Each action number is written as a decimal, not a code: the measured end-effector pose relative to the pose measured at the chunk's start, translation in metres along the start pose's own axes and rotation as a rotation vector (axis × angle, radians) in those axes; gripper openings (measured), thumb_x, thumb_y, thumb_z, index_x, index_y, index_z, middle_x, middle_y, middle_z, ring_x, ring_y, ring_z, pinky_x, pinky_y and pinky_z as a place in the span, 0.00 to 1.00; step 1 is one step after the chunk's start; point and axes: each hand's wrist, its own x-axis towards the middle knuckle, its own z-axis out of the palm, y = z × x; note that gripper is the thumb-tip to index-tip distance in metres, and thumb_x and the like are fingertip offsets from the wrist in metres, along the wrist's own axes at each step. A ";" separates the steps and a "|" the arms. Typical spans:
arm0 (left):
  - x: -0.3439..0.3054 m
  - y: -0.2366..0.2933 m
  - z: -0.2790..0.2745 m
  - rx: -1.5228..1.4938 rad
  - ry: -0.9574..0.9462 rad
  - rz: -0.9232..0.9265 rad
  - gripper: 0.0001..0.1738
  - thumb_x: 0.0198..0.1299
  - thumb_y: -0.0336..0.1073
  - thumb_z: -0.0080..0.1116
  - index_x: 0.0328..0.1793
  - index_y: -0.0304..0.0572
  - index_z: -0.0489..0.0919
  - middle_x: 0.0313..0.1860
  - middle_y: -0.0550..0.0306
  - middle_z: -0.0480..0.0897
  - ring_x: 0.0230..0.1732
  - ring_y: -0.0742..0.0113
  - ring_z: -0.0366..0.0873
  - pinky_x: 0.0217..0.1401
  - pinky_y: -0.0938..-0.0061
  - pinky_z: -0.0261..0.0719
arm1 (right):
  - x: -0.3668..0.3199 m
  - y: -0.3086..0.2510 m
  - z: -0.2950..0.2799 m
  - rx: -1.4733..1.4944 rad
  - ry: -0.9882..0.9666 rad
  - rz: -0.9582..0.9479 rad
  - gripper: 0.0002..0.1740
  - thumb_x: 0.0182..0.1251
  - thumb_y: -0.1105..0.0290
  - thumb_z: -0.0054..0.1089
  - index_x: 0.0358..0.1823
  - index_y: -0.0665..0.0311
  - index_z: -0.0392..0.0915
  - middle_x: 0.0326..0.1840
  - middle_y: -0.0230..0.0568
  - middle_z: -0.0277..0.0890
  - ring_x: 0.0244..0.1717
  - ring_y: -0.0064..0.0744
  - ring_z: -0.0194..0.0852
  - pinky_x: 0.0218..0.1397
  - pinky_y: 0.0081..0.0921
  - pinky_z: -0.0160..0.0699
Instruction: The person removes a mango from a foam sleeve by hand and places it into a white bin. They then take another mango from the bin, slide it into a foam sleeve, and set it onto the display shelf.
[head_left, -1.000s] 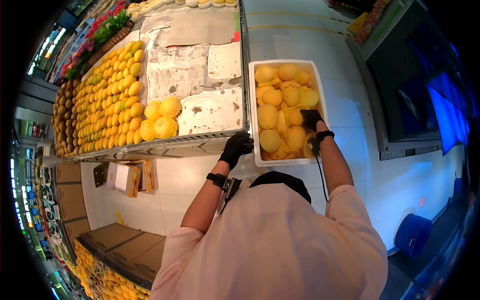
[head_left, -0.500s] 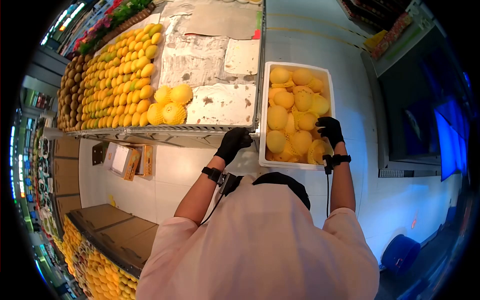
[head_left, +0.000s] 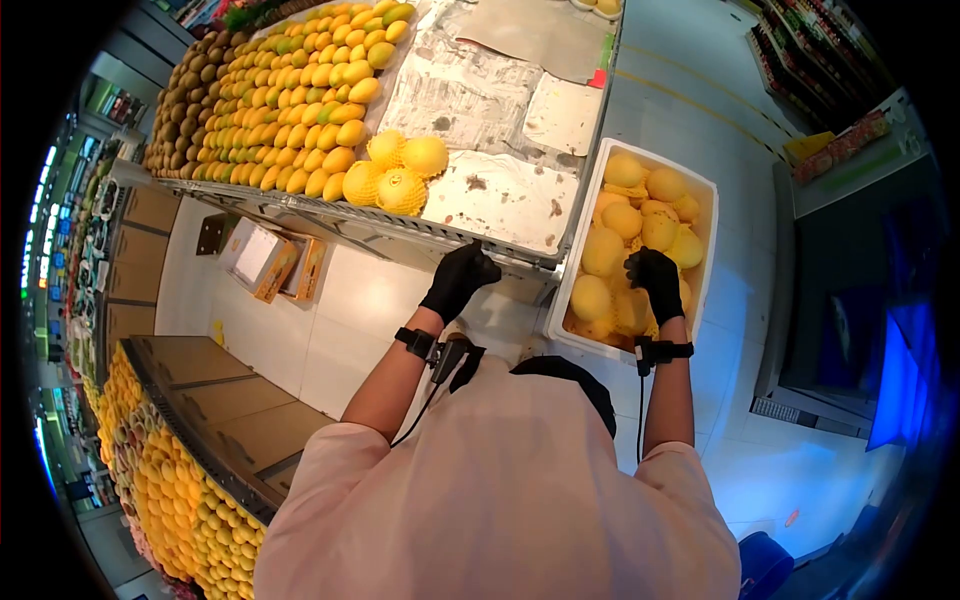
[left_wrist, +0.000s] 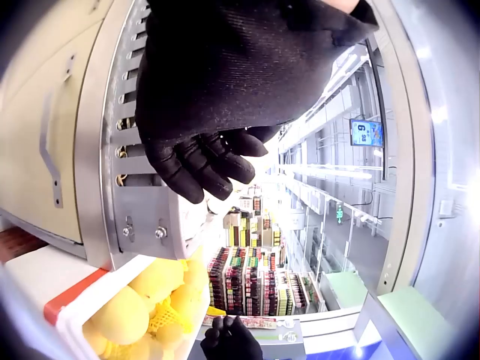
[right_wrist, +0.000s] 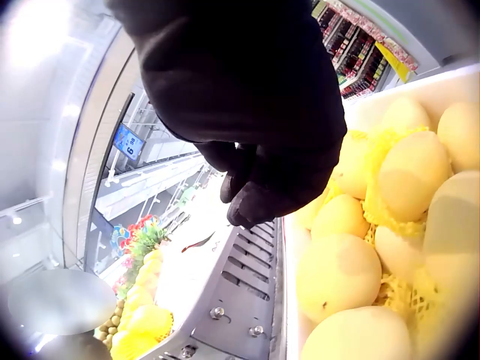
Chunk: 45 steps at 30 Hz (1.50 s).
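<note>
My left hand, in a black glove, hangs in front of the display stand's metal edge. Its fingers curl loosely around nothing. Over the front part of a white foam crate is my right hand, also black-gloved, its fingers bent with nothing between them. Large yellow melons fill the crate, some wrapped in yellow foam netting. The right wrist view has these melons beside and below the hand. Several netted melons sit together on the stand's front edge.
Rows of mangoes and brown round fruit cover the stand's left side. Stained white paper lines its right part. Cartons lie on the floor at left. A fruit display stands behind left, and a dark cabinet at right.
My right hand has come up off the melons at the crate's right side and moved left over the crate. My left hand has drawn away from the crate's corner. The head view has turned.
</note>
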 end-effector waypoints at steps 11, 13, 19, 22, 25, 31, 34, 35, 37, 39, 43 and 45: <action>0.004 0.065 -0.039 0.063 0.066 -0.134 0.11 0.72 0.43 0.49 0.36 0.51 0.74 0.24 0.70 0.71 0.23 0.78 0.66 0.26 0.81 0.65 | -0.004 -0.003 0.068 -0.037 -0.008 -0.049 0.14 0.71 0.63 0.53 0.42 0.68 0.80 0.27 0.42 0.81 0.22 0.27 0.76 0.23 0.22 0.73; 0.028 0.055 -0.086 0.483 -0.038 0.222 0.11 0.72 0.44 0.50 0.35 0.51 0.73 0.24 0.69 0.71 0.23 0.77 0.66 0.26 0.81 0.65 | -0.002 -0.007 0.084 -0.086 0.002 -0.037 0.15 0.72 0.62 0.53 0.41 0.68 0.80 0.26 0.40 0.80 0.22 0.27 0.76 0.23 0.22 0.72; 0.031 0.098 -0.096 1.441 0.161 0.779 0.06 0.62 0.28 0.53 0.33 0.42 0.70 0.23 0.60 0.71 0.25 0.67 0.70 0.31 0.73 0.72 | 0.009 -0.021 0.129 -0.105 0.011 -0.038 0.16 0.72 0.60 0.53 0.38 0.67 0.78 0.25 0.38 0.79 0.21 0.25 0.75 0.22 0.21 0.71; 0.048 0.104 -0.125 1.124 0.115 0.618 0.04 0.62 0.26 0.52 0.34 0.42 0.70 0.22 0.60 0.70 0.25 0.65 0.70 0.31 0.70 0.72 | 0.022 -0.018 0.148 -0.085 -0.040 -0.050 0.15 0.72 0.60 0.53 0.39 0.67 0.78 0.25 0.38 0.79 0.21 0.25 0.75 0.22 0.21 0.72; 0.040 0.131 -0.127 1.366 0.097 0.754 0.05 0.66 0.28 0.49 0.36 0.44 0.70 0.22 0.63 0.68 0.24 0.67 0.68 0.29 0.71 0.70 | 0.027 -0.025 0.176 -0.115 -0.042 -0.061 0.15 0.72 0.61 0.53 0.40 0.67 0.78 0.25 0.38 0.79 0.22 0.25 0.75 0.22 0.22 0.73; 0.056 0.151 -0.169 0.594 -0.217 0.504 0.10 0.71 0.34 0.47 0.33 0.48 0.65 0.21 0.66 0.63 0.22 0.73 0.61 0.25 0.75 0.62 | 0.040 -0.027 0.223 -0.126 -0.109 -0.107 0.12 0.70 0.70 0.53 0.50 0.68 0.78 0.35 0.43 0.82 0.29 0.28 0.79 0.27 0.22 0.78; 0.030 0.175 -0.143 0.077 -0.141 0.256 0.12 0.72 0.36 0.44 0.32 0.48 0.64 0.21 0.67 0.62 0.22 0.75 0.61 0.25 0.77 0.60 | 0.045 -0.024 0.250 -0.109 -0.127 -0.138 0.13 0.67 0.73 0.56 0.51 0.69 0.76 0.39 0.44 0.82 0.31 0.31 0.79 0.28 0.22 0.78; 0.030 0.178 -0.149 0.019 -0.173 0.231 0.11 0.73 0.38 0.44 0.34 0.47 0.66 0.21 0.67 0.63 0.21 0.75 0.61 0.25 0.78 0.61 | 0.046 -0.024 0.261 -0.156 -0.114 -0.151 0.14 0.67 0.74 0.56 0.52 0.68 0.76 0.39 0.42 0.81 0.31 0.30 0.79 0.28 0.23 0.78; 0.031 0.183 -0.158 -0.103 -0.238 0.180 0.12 0.74 0.40 0.43 0.36 0.45 0.69 0.20 0.65 0.66 0.20 0.74 0.63 0.24 0.78 0.62 | 0.050 -0.024 0.283 -0.256 -0.088 -0.175 0.15 0.66 0.75 0.58 0.54 0.65 0.76 0.41 0.39 0.80 0.32 0.27 0.79 0.29 0.23 0.79; 0.029 0.191 -0.163 -0.005 -0.223 0.160 0.10 0.73 0.37 0.41 0.37 0.45 0.70 0.21 0.65 0.67 0.19 0.76 0.62 0.22 0.80 0.60 | 0.062 -0.023 0.295 -0.366 -0.078 -0.200 0.21 0.62 0.79 0.62 0.57 0.61 0.75 0.45 0.34 0.78 0.34 0.22 0.78 0.33 0.22 0.79; 0.024 0.203 -0.160 0.032 -0.149 0.162 0.09 0.72 0.32 0.38 0.39 0.44 0.71 0.21 0.66 0.67 0.18 0.78 0.61 0.20 0.83 0.56 | 0.087 -0.017 0.317 -0.834 -0.101 -0.738 0.32 0.55 0.77 0.69 0.63 0.62 0.70 0.59 0.38 0.74 0.48 0.29 0.77 0.48 0.25 0.79; 0.029 0.201 -0.171 0.110 -0.198 0.224 0.09 0.72 0.32 0.39 0.40 0.43 0.72 0.21 0.66 0.68 0.19 0.78 0.62 0.21 0.83 0.57 | 0.086 -0.033 0.336 -0.950 -0.139 -0.724 0.39 0.50 0.77 0.71 0.67 0.61 0.67 0.65 0.45 0.70 0.61 0.40 0.71 0.57 0.31 0.77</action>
